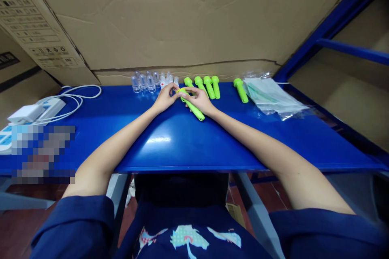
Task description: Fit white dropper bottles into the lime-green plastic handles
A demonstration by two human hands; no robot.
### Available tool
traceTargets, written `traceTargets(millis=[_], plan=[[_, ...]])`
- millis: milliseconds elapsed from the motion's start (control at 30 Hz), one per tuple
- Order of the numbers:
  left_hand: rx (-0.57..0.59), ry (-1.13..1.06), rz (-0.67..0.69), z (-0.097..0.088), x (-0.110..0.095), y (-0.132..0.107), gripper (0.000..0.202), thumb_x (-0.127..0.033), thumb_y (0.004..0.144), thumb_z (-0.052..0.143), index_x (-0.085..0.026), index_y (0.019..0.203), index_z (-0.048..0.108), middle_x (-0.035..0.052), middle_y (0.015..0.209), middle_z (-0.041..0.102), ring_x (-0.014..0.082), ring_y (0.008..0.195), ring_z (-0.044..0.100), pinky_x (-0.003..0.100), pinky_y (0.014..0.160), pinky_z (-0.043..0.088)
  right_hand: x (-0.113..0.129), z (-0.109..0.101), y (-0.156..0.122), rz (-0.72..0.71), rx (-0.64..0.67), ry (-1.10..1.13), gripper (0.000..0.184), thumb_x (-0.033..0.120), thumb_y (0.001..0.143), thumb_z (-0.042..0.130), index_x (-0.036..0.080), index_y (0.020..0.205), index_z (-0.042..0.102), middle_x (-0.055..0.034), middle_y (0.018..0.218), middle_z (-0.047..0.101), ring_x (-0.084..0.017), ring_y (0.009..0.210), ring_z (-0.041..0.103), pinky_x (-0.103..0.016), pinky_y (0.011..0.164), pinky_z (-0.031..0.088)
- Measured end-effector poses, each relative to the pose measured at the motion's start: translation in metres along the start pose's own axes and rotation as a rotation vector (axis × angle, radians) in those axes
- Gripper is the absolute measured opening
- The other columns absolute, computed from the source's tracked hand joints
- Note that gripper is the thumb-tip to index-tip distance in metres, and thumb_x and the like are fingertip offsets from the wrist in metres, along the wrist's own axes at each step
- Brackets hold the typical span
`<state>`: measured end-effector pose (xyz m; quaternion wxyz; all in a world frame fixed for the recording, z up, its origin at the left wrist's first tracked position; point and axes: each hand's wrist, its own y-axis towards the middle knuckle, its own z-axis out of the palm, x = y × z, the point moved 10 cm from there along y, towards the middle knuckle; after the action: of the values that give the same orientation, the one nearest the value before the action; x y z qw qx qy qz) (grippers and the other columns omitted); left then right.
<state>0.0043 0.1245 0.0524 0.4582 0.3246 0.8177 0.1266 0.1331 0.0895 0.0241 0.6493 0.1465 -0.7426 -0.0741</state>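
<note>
Both my hands meet over a bright green handle-shaped plastic piece (194,109) lying on the blue table (182,141). My right hand (199,99) grips its upper part, and my left hand (165,96) pinches its far end with the fingertips. Just behind my hands stands a row of several more green pieces (206,85), with one more (240,90) apart to the right. Several small clear plastic cups (148,81) stand behind my left hand.
A stack of clear plastic bags (272,97) lies at the right. A white device with a coiled white cable (45,107) sits at the left edge. Cardboard sheets (182,20) wall off the back; a blue metal frame (334,24) rises at the right.
</note>
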Motion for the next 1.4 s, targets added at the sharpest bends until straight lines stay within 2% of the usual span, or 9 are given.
traceTargets(millis=[200, 400, 600, 700, 800, 933, 1033, 1133, 1400], plan=[[-0.069, 0.001, -0.017, -0.005, -0.001, -0.001, 0.013, -0.027, 0.087, 0.075, -0.017, 0.093, 0.068, 0.0028, 0.092, 0.072, 0.0142, 0.074, 0.052, 0.029, 0.075, 0.042, 0.001, -0.004, 0.001, -0.033, -0.066, 0.009, 0.087, 0.080, 0.061, 0.081, 0.014, 0.114, 0.063, -0.0152, 0.118, 0.073, -0.011, 0.054, 0.066, -0.024, 0.040, 0.053], [-0.086, -0.222, -0.086, -0.002, 0.023, 0.001, 0.042, -0.056, 0.071, 0.087, -0.018, 0.075, 0.068, 0.0005, 0.070, 0.067, 0.0111, 0.059, 0.038, 0.028, 0.060, 0.032, -0.002, -0.003, 0.002, -0.046, -0.051, -0.058, 0.080, 0.081, 0.064, 0.079, 0.018, 0.110, 0.059, -0.0137, 0.122, 0.071, -0.013, 0.059, 0.068, -0.028, 0.050, 0.059], [-0.117, -0.373, -0.087, 0.002, 0.023, -0.001, 0.050, -0.061, 0.064, 0.089, -0.017, 0.071, 0.067, 0.0055, 0.079, 0.073, 0.0150, 0.070, 0.057, 0.029, 0.068, 0.043, 0.008, 0.000, -0.002, -0.101, -0.035, -0.059, 0.069, 0.080, 0.070, 0.076, 0.023, 0.102, 0.053, -0.0095, 0.112, 0.071, -0.013, 0.059, 0.067, -0.029, 0.050, 0.059], [-0.144, -0.332, -0.094, 0.000, 0.019, -0.003, 0.050, -0.063, 0.065, 0.087, -0.017, 0.070, 0.069, 0.0042, 0.076, 0.073, 0.0124, 0.064, 0.052, 0.028, 0.064, 0.039, 0.011, -0.001, -0.003, -0.117, -0.041, -0.054, 0.067, 0.079, 0.071, 0.076, 0.024, 0.098, 0.051, -0.0091, 0.109, 0.070, -0.014, 0.058, 0.067, -0.031, 0.049, 0.060], [-0.156, -0.239, -0.084, -0.003, 0.014, -0.005, 0.046, -0.062, 0.070, 0.085, -0.017, 0.073, 0.074, 0.0021, 0.070, 0.070, 0.0112, 0.058, 0.046, 0.028, 0.061, 0.038, 0.010, -0.003, -0.003, -0.111, -0.065, -0.059, 0.069, 0.081, 0.069, 0.077, 0.024, 0.096, 0.049, -0.0088, 0.108, 0.070, -0.014, 0.056, 0.066, -0.032, 0.048, 0.060], [-0.177, -0.200, -0.066, -0.006, 0.009, -0.009, 0.038, -0.056, 0.076, 0.083, -0.018, 0.078, 0.077, 0.0033, 0.073, 0.073, 0.0142, 0.064, 0.055, 0.030, 0.068, 0.047, 0.008, -0.006, -0.003, -0.083, -0.098, -0.076, 0.072, 0.084, 0.066, 0.076, 0.025, 0.095, 0.047, -0.0082, 0.106, 0.070, -0.015, 0.057, 0.067, -0.032, 0.047, 0.060], [-0.184, -0.189, -0.044, -0.006, 0.004, -0.011, 0.027, -0.041, 0.084, 0.081, -0.019, 0.098, 0.078, 0.0039, 0.082, 0.076, 0.0155, 0.070, 0.061, 0.031, 0.075, 0.051, 0.007, -0.006, -0.004, -0.055, -0.108, -0.077, 0.073, 0.084, 0.065, 0.077, 0.026, 0.096, 0.046, -0.0071, 0.102, 0.072, -0.016, 0.054, 0.066, -0.032, 0.042, 0.057], [-0.192, -0.131, 0.033, -0.006, -0.007, -0.014, 0.031, -0.028, 0.090, 0.074, -0.020, 0.121, 0.075, 0.0049, 0.091, 0.074, 0.0156, 0.075, 0.062, 0.032, 0.082, 0.053, 0.008, -0.006, -0.004, -0.054, -0.119, -0.057, 0.073, 0.085, 0.064, 0.076, 0.026, 0.096, 0.046, -0.0059, 0.095, 0.071, -0.017, 0.052, 0.065, -0.033, 0.039, 0.056], [-0.163, 0.000, 0.175, 0.001, -0.023, -0.016, 0.027, -0.022, 0.098, 0.063, -0.022, 0.120, 0.078, 0.0102, 0.122, 0.065, 0.0201, 0.102, 0.066, 0.039, 0.100, 0.053, 0.007, -0.010, -0.004, -0.074, -0.158, -0.077, 0.079, 0.088, 0.067, 0.071, 0.026, 0.111, 0.050, -0.0116, 0.119, 0.068, -0.016, 0.060, 0.068, -0.031, 0.043, 0.058]])
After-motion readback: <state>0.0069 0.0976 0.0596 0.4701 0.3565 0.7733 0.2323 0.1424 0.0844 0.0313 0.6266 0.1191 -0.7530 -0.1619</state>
